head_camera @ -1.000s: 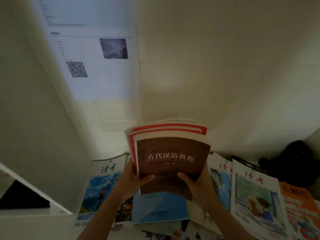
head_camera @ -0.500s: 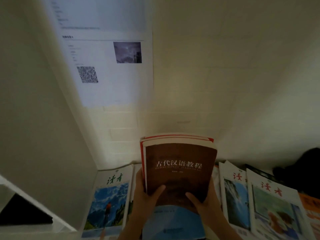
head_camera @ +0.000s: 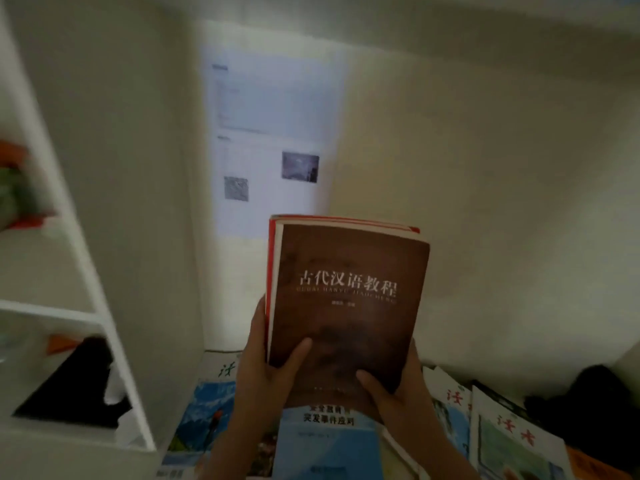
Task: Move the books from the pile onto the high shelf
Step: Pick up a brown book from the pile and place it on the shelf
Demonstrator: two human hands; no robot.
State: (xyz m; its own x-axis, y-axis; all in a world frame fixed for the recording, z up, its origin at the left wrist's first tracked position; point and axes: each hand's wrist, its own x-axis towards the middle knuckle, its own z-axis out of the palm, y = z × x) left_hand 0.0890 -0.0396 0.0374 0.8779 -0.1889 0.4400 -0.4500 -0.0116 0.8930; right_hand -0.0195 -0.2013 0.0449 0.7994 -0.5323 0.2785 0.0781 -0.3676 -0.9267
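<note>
Since 1 s ago the held stack of books point(head_camera: 346, 306) sits higher and more upright in view, and the shelf unit point(head_camera: 114, 306) at left shows more of its compartments; the view itself has swung too.

Stack = brown-cover book point(head_camera: 349, 299) in front w/ white Chinese title, red-cover book point(head_camera: 272, 268) behind it, red edge showing along the top and left side. Held up off the surface, tilted slightly back, in front of the pale wall, right of the shelf unit's side panel.

Left hand point(head_camera: 263, 372) grips the stack's lower left corner: thumb lies across the brown cover, fingers wrapped behind, not visible. Right hand point(head_camera: 398, 393) grips the lower right corner: thumb on the cover, fingers point(head_camera: 414, 355) curled round the right edge. Both hands clamp the stack; thumbs near each other but apart.

Under the hands, on the surface: blue booklet point(head_camera: 329, 441) w/ dark Chinese print, partly hidden by the stack. Magazine w/ blue mountain pic point(head_camera: 204, 417) at the surface's left edge, against the shelf unit. More magazines point(head_camera: 502, 441) w/ red characters toward the right edge, overlapping. Dark object point(head_camera: 595, 400) at far right, too dim to ID.

White printed sheet point(head_camera: 273, 140) on the wall above the stack, w/ small photo and a QR-like square, blurred. Shelf unit: black item point(head_camera: 76, 386) in lower compartment; blurred red/green thing point(head_camera: 17, 188) in upper compartment.
</note>
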